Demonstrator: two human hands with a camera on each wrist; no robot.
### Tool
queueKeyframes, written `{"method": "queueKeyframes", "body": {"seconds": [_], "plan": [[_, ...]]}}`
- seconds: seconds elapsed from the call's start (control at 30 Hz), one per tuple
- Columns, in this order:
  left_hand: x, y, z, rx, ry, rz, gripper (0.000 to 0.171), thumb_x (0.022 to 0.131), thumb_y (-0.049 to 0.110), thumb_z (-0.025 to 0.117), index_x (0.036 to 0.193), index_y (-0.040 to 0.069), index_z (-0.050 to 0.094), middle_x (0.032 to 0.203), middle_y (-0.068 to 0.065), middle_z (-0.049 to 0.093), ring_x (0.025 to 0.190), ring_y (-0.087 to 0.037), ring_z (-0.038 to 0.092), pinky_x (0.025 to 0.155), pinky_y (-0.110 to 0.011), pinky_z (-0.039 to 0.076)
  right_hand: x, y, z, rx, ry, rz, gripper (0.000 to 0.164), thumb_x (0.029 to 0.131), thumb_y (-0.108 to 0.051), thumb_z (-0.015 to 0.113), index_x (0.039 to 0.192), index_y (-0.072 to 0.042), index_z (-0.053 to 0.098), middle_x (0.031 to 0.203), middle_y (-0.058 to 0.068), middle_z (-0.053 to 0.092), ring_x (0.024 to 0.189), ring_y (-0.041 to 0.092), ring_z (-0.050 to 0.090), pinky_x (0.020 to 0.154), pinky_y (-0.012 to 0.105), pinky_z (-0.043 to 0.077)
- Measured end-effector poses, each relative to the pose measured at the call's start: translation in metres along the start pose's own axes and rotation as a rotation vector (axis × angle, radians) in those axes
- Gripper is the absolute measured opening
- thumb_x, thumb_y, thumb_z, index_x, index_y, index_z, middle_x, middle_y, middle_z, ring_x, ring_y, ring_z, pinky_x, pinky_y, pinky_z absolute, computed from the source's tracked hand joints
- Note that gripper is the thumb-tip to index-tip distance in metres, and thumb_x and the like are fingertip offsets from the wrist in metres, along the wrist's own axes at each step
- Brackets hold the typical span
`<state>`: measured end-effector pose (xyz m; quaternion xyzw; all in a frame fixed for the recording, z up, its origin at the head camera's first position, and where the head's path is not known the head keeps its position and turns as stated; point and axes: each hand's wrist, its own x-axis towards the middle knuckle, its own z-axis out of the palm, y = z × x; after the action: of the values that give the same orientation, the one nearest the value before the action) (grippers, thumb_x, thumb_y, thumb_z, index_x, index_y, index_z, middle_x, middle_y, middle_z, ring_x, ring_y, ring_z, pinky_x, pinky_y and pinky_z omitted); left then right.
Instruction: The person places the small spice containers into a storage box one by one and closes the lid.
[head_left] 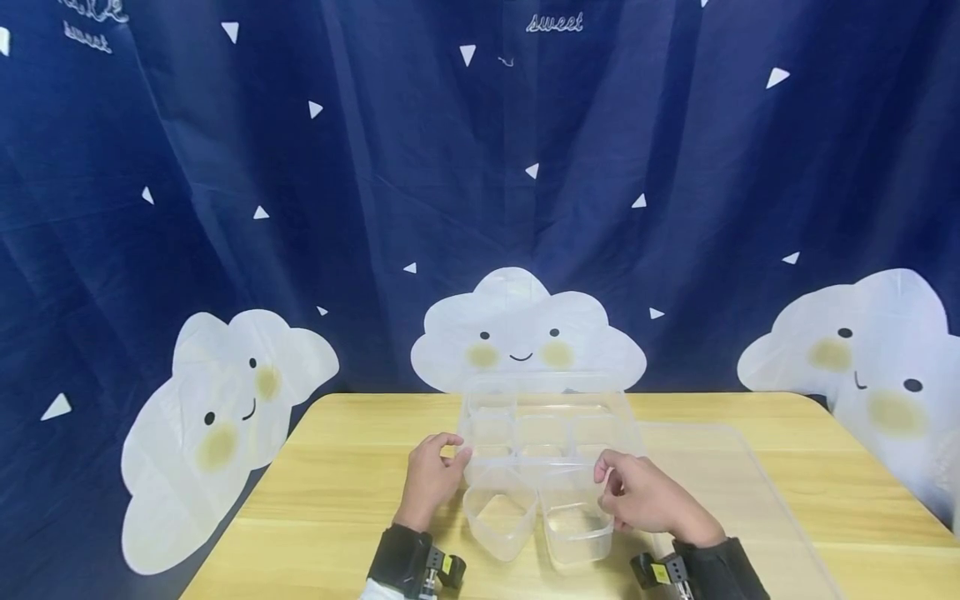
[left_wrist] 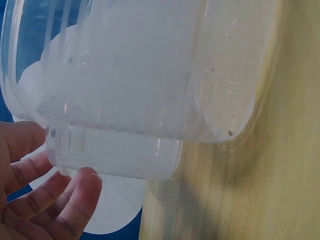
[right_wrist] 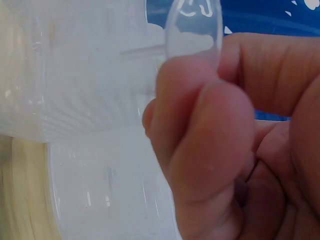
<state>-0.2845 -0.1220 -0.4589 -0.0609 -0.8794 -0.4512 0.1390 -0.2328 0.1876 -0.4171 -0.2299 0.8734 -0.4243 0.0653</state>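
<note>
A large clear plastic box (head_left: 628, 429) stands at the middle of the table, with several smaller clear compartments inside. Two clear bins, the left one (head_left: 501, 542) and the right one (head_left: 577, 546), sit side by side in front of it. My left hand (head_left: 435, 475) is at the box's left side; its extended fingers (left_wrist: 82, 192) touch a clear rim (left_wrist: 55, 150). With curled fingers my right hand (head_left: 648, 496) pinches a rounded clear plastic edge (right_wrist: 195, 30), beside the right bin. Those fingers partly hide the edge, and which piece it belongs to is hard to tell.
A flat translucent sheet or lid (head_left: 720, 475) lies on the wooden table (head_left: 330, 492) to the right, under my right forearm. A dark blue curtain (head_left: 480, 167) with clouds hangs behind the table's back edge.
</note>
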Motion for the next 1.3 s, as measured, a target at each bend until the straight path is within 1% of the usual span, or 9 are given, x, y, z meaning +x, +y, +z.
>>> {"method": "queueKeyframes", "body": {"seconds": [0.2, 0.37, 0.47, 0.57, 0.83, 1.0, 1.07, 1.17, 1.3], "plan": [[0.000, -0.001, 0.000, 0.007, 0.007, 0.031, 0.027, 0.089, 0.018, 0.070, 0.108, -0.001, 0.067, 0.111, -0.018, 0.062, 0.076, -0.021, 0.067, 0.060, -0.028, 0.054, 0.000, -0.003, -0.001, 0.041, -0.017, -0.013, 0.020, 0.083, 0.006, 0.056, 0.101, 0.000, 0.050, 0.066, 0.008, 0.059, 0.046, 0.016, 0.057, 0.045, 0.029, 0.049], [0.000, 0.000, -0.001, 0.014, 0.004, 0.031, 0.027, 0.089, 0.019, 0.070, 0.107, 0.000, 0.067, 0.111, -0.017, 0.062, 0.078, -0.022, 0.067, 0.062, -0.028, 0.054, -0.001, -0.004, -0.002, 0.024, -0.009, -0.033, 0.027, 0.084, 0.004, 0.058, 0.110, 0.003, 0.052, 0.067, 0.006, 0.059, 0.046, 0.015, 0.057, 0.046, 0.030, 0.050], [0.000, 0.000, -0.001, 0.020, 0.006, 0.025, 0.026, 0.089, 0.019, 0.070, 0.107, 0.000, 0.067, 0.111, -0.017, 0.062, 0.078, -0.022, 0.067, 0.063, -0.028, 0.054, -0.001, -0.004, -0.002, 0.011, 0.001, -0.042, 0.034, 0.085, 0.003, 0.059, 0.118, 0.006, 0.051, 0.067, 0.005, 0.060, 0.046, 0.015, 0.058, 0.049, 0.029, 0.051], [0.000, -0.001, -0.002, 0.019, 0.011, 0.029, 0.026, 0.089, 0.019, 0.070, 0.107, 0.000, 0.067, 0.111, -0.016, 0.063, 0.078, -0.021, 0.067, 0.062, -0.029, 0.054, 0.000, -0.004, -0.002, 0.003, 0.013, -0.048, 0.039, 0.085, 0.002, 0.059, 0.122, 0.007, 0.050, 0.068, 0.005, 0.060, 0.046, 0.015, 0.058, 0.051, 0.028, 0.051], [0.000, -0.001, -0.002, 0.022, 0.012, 0.037, 0.024, 0.089, 0.020, 0.071, 0.105, 0.002, 0.068, 0.110, -0.016, 0.063, 0.078, -0.020, 0.066, 0.063, -0.029, 0.054, -0.001, -0.008, -0.002, -0.001, 0.024, -0.051, 0.041, 0.084, 0.003, 0.059, 0.124, 0.009, 0.050, 0.067, 0.004, 0.060, 0.046, 0.016, 0.058, 0.051, 0.028, 0.051], [-0.002, -0.001, -0.003, 0.019, 0.006, 0.032, 0.024, 0.088, 0.020, 0.071, 0.104, 0.002, 0.068, 0.109, -0.017, 0.063, 0.077, -0.020, 0.065, 0.062, -0.029, 0.053, -0.002, -0.010, -0.002, -0.008, 0.027, -0.051, 0.042, 0.083, 0.003, 0.059, 0.124, 0.009, 0.051, 0.067, 0.003, 0.060, 0.045, 0.014, 0.057, 0.057, 0.026, 0.051], [-0.003, -0.001, -0.003, 0.022, 0.008, 0.028, 0.024, 0.088, 0.019, 0.071, 0.104, 0.002, 0.068, 0.109, -0.016, 0.063, 0.076, -0.019, 0.065, 0.062, -0.029, 0.053, -0.003, -0.011, -0.002, -0.004, 0.026, -0.052, 0.042, 0.084, 0.003, 0.059, 0.124, 0.009, 0.051, 0.067, 0.002, 0.060, 0.045, 0.013, 0.057, 0.058, 0.026, 0.051], [-0.002, -0.001, -0.003, 0.020, 0.008, 0.020, 0.024, 0.089, 0.020, 0.071, 0.105, 0.003, 0.068, 0.110, -0.015, 0.063, 0.076, -0.018, 0.064, 0.063, -0.029, 0.053, -0.003, -0.011, -0.002, 0.003, 0.025, -0.056, 0.042, 0.084, 0.003, 0.059, 0.124, 0.009, 0.051, 0.068, 0.003, 0.060, 0.045, 0.013, 0.057, 0.056, 0.027, 0.051], [-0.002, -0.001, -0.003, 0.020, 0.005, 0.028, 0.024, 0.089, 0.020, 0.070, 0.105, 0.003, 0.068, 0.111, -0.016, 0.063, 0.078, -0.019, 0.065, 0.064, -0.030, 0.054, -0.002, -0.012, -0.003, 0.007, 0.023, -0.062, 0.041, 0.084, 0.002, 0.059, 0.124, 0.009, 0.051, 0.068, 0.003, 0.060, 0.046, 0.013, 0.057, 0.055, 0.027, 0.051]]}}
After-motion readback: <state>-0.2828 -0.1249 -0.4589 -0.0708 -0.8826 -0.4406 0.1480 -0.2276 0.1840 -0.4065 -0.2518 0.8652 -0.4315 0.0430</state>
